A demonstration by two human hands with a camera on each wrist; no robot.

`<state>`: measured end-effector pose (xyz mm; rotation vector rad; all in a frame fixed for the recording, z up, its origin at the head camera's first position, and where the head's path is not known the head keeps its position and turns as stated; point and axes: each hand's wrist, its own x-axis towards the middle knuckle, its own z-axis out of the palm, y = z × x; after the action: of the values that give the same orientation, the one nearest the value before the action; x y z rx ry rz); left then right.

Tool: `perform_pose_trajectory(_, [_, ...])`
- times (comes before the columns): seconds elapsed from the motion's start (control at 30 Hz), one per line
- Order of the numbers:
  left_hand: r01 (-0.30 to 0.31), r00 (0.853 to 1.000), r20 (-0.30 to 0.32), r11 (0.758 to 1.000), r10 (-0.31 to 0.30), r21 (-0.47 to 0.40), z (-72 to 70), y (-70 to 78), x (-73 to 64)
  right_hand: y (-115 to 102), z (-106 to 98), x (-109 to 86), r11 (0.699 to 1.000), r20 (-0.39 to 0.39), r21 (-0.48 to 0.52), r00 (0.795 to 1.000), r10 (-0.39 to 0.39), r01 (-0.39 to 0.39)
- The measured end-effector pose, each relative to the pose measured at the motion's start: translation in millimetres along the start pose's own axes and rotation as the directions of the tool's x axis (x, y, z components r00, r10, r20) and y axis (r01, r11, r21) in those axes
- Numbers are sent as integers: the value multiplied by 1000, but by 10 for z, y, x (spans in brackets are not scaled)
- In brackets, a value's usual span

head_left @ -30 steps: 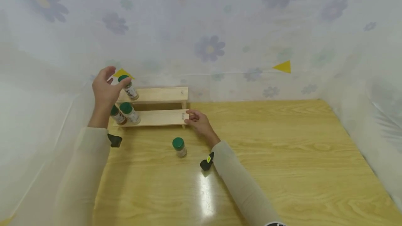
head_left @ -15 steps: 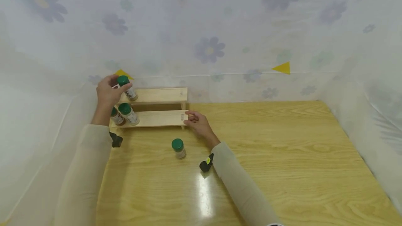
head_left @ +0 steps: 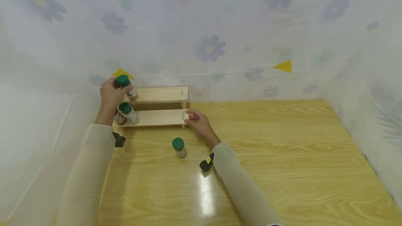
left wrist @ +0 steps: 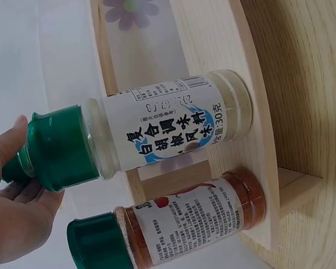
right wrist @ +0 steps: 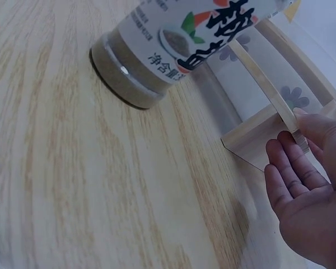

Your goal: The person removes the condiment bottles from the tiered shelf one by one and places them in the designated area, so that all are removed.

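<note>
My left hand point(head_left: 110, 95) has its thumb and fingers round a green-capped spice jar point(head_left: 132, 91) on the upper tier of a wooden two-tier rack point(head_left: 161, 95). On the lower tier, in front of that hand, stand a white pepper jar point(left wrist: 162, 126) and a jar of red powder point(left wrist: 199, 221). My right hand point(head_left: 201, 124) pinches the right end of the lower tier; in the right wrist view its thumb lies on top of the board and its fingers are beneath. Another green-capped spice jar point(head_left: 179, 147) stands on the table, left of my right forearm.
The wood-grain table point(head_left: 282, 156) spreads to the right and front of the rack. A flower-patterned sheet point(head_left: 238, 37) hangs behind it and along both sides. Two yellow triangles point(head_left: 283, 66) mark the back sheet.
My left hand has moved slightly right and down, and its fingers have closed in round the jar on the upper tier. My right hand, the rack and the other jars have stayed put.
</note>
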<state>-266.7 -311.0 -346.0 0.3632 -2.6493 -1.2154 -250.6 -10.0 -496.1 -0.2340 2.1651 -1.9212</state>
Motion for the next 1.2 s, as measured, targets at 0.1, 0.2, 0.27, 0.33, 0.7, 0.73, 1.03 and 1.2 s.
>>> perform_pose_trajectory(0.1, [3,1000,-5,1000,-3,5,-7,-14,0,1,13,-4,1000,4,3,1000,-11,11])
perform_pose_trajectory(0.2, [9,1000,-3,1000,-9,2,-6,-25,-15,-2,40,-26,1000,-7,-7,1000,-21,21])
perform_pose_trajectory(0.27, [11,1000,-1,1000,-11,1,-7,-25,-32,5,63,-34,1000,-16,-16,1000,-27,27])
perform_pose_trajectory(0.33, [9,1000,-2,1000,-9,-2,-10,-20,-48,5,81,-41,999,-23,-23,999,-39,38])
perform_pose_trajectory(0.7, [-33,999,-1,999,33,-24,-58,76,-125,13,104,-36,998,-21,-24,998,-58,58])
perform_pose_trajectory(0.73, [-40,999,0,999,40,-28,-63,88,-139,12,103,-37,998,-21,-23,998,-55,55])
perform_pose_trajectory(1.03, [-119,992,26,992,120,-47,-57,248,-362,-5,92,-38,998,-29,-7,998,-55,55])
perform_pose_trajectory(1.2, [-194,979,59,980,196,-48,-19,315,-519,-32,78,-44,999,-27,-1,998,-48,48])
